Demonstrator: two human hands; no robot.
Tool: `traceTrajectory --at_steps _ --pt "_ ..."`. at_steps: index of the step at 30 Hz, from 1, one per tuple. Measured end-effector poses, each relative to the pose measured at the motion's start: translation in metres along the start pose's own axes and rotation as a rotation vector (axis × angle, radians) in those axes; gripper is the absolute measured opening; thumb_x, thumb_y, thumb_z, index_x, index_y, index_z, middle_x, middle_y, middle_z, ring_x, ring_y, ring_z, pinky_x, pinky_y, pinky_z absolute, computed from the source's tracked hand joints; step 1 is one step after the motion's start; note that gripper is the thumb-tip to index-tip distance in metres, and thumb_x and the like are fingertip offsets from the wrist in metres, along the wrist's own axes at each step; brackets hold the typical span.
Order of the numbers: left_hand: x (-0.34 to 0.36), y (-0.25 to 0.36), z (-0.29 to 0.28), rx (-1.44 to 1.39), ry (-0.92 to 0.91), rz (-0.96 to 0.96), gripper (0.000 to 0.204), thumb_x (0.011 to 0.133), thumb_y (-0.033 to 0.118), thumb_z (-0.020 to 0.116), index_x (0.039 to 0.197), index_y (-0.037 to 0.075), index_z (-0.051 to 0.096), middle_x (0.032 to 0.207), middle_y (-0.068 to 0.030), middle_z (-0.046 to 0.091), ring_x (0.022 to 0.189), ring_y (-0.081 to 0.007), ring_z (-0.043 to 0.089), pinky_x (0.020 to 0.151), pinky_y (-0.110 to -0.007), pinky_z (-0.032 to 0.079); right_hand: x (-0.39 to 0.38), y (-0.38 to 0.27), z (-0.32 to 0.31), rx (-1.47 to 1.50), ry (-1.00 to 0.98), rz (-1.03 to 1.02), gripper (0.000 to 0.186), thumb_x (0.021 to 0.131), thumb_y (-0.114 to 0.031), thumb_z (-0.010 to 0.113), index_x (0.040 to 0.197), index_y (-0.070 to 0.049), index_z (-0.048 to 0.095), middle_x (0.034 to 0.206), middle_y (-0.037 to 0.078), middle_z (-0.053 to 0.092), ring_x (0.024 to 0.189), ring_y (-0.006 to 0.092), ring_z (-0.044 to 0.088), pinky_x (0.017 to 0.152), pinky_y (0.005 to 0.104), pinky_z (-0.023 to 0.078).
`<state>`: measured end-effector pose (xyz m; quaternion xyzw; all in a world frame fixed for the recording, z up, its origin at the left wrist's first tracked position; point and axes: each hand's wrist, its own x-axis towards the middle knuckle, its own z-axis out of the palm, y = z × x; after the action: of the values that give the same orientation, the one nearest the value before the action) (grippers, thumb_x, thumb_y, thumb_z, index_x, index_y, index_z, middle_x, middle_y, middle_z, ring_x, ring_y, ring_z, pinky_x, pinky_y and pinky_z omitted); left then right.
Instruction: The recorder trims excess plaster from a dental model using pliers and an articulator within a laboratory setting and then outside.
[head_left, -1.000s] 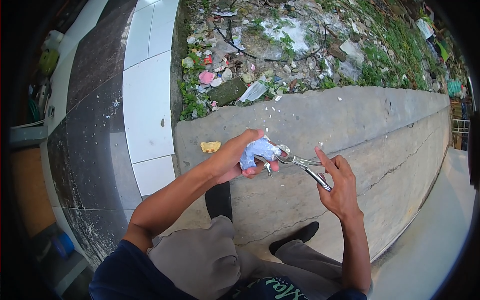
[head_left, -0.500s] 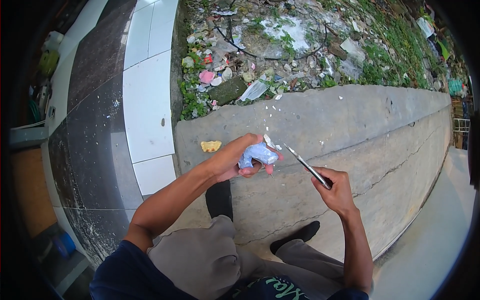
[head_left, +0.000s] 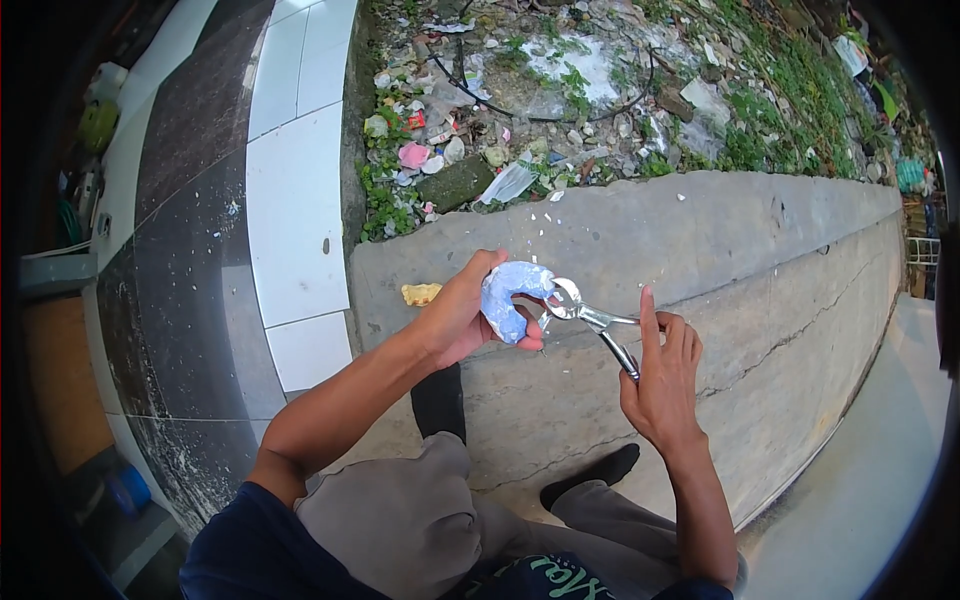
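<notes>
A blue horseshoe-shaped dental cast (head_left: 508, 290) with white plaster patches is gripped in my left hand (head_left: 462, 318), fingers wrapped beneath and the thumb along its outer side. My right hand (head_left: 664, 385) holds silver pliers (head_left: 600, 322) by the handles, the index finger stretched out along them. The pliers' jaws are parted and stand at the cast's right end, by a white plaster bit there; whether they bite on it I cannot tell. On the concrete, left of my left hand, lies a small yellowish lumpy piece (head_left: 420, 294).
White crumbs (head_left: 533, 228) are scattered on the concrete ledge (head_left: 620, 225). Beyond it is ground with litter, stones and weeds (head_left: 760, 120). White and dark tiles (head_left: 296, 220) run along the left. My feet in dark socks (head_left: 596, 474) are below my hands.
My left hand has turned the cast so its curved shape shows. My right hand has brought the pliers leftward to the cast, their handles and jaws now spread.
</notes>
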<state>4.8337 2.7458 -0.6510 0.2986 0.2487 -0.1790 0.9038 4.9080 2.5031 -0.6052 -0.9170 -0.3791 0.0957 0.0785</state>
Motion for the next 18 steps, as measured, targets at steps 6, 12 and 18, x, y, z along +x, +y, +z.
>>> traceTrajectory --at_steps 6,12,18 --pt "0.002 -0.003 -0.001 -0.087 -0.094 0.038 0.058 0.1 0.04 0.022 0.122 -0.006 0.051 0.103 -0.0183 0.063 0.075 -0.023 0.064 0.08 -0.043 0.057 0.001 -0.004 -0.006 -0.114 -0.23 0.069 0.08 0.076 0.0 0.059 0.148 -0.005 0.026 0.111 0.017 0.05 0.107 0.0357 0.048 0.091 0.045 0.04" --pt "0.002 -0.005 -0.005 -0.079 -0.038 0.027 0.058 0.101 0.039 0.024 0.124 -0.006 0.051 0.104 -0.0188 0.062 0.075 -0.0233 0.063 0.08 -0.045 0.056 0.008 -0.008 -0.02 0.085 -0.338 0.166 0.085 0.078 0.004 0.055 0.151 -0.007 0.014 0.13 0.023 0.04 0.115 0.046 0.049 0.088 0.047 0.05" --pt "0.001 -0.004 -0.005 -0.063 -0.039 0.025 0.059 0.101 0.039 0.024 0.125 -0.008 0.05 0.107 -0.0189 0.06 0.074 -0.0232 0.062 0.081 -0.047 0.056 0.011 -0.004 -0.023 0.114 -0.279 0.107 0.084 0.079 0.005 0.053 0.151 -0.008 0.011 0.138 0.03 0.03 0.122 0.0484 0.042 0.099 0.0478 0.043"
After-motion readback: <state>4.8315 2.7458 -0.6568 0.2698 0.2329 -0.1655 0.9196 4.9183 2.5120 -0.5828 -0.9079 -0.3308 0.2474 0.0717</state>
